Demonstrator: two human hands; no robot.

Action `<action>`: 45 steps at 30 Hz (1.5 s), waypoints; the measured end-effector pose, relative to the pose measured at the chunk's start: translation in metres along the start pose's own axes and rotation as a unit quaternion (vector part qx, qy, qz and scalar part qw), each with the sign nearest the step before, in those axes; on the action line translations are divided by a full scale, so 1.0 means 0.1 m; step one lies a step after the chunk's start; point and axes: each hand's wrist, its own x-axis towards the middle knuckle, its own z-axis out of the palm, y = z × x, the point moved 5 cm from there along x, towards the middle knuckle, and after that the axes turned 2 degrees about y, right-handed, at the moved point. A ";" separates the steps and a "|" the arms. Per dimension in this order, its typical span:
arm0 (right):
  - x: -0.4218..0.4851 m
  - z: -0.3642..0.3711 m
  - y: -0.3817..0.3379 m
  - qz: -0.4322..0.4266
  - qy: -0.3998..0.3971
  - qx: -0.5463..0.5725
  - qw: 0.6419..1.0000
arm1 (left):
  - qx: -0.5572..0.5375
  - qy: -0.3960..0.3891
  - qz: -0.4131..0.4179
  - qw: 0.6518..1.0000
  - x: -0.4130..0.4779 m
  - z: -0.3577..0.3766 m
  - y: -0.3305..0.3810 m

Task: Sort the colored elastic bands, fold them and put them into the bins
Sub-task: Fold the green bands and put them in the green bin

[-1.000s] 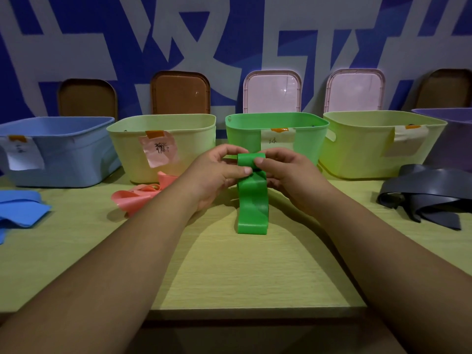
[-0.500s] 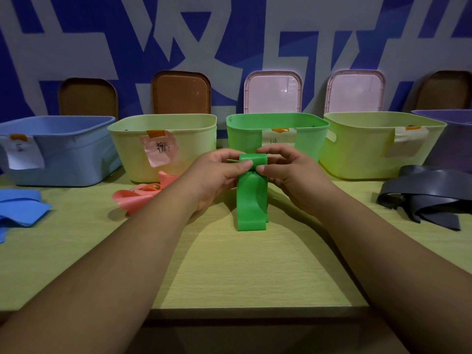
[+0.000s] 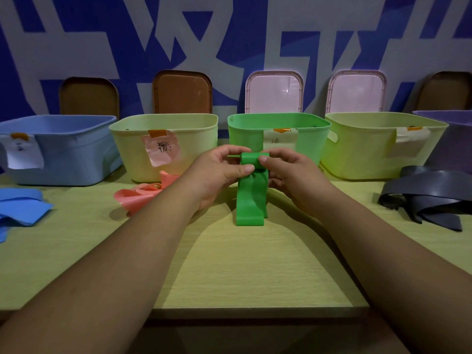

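A green elastic band [image 3: 251, 200] hangs from both hands at the table's centre, its lower end resting on the wood. The top of the band is rolled into a small coil. My left hand [image 3: 219, 172] pinches the coil's left end with thumb and fingers. My right hand [image 3: 288, 172] pinches the right end. Right behind stands the green bin [image 3: 309, 141] with a paper label. A pink band [image 3: 143, 195] lies crumpled left of my left hand. A blue band [image 3: 20, 210] lies at the far left, a dark grey band [image 3: 429, 195] at the right.
Along the back stand a blue bin [image 3: 66, 152], a pale yellow bin [image 3: 199, 139] with a pink label, a yellow-green bin [image 3: 370, 149] and a purple bin [image 3: 459, 139]. Lids lean on the wall behind them. The table's front edge [image 3: 255, 311] runs below my forearms.
The coil at the band's top has been rolled further, and the band's lower end has crept a little toward the hands. Both hands stay in place.
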 end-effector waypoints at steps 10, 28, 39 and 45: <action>0.02 -0.05 -0.05 -0.032 0.031 0.020 0.999 | 0.058 0.038 -0.019 0.997 0.00 -0.04 -0.06; 0.02 -0.08 -0.09 -0.028 0.033 0.089 0.995 | 0.222 0.068 0.019 0.972 0.03 -0.07 -0.04; 0.01 -0.09 -0.10 -0.015 0.046 0.110 0.993 | 0.261 0.062 0.016 0.963 0.03 -0.04 -0.02; 0.00 -0.08 -0.12 -0.014 0.034 0.116 0.993 | 0.230 0.051 0.049 0.971 0.07 -0.04 0.01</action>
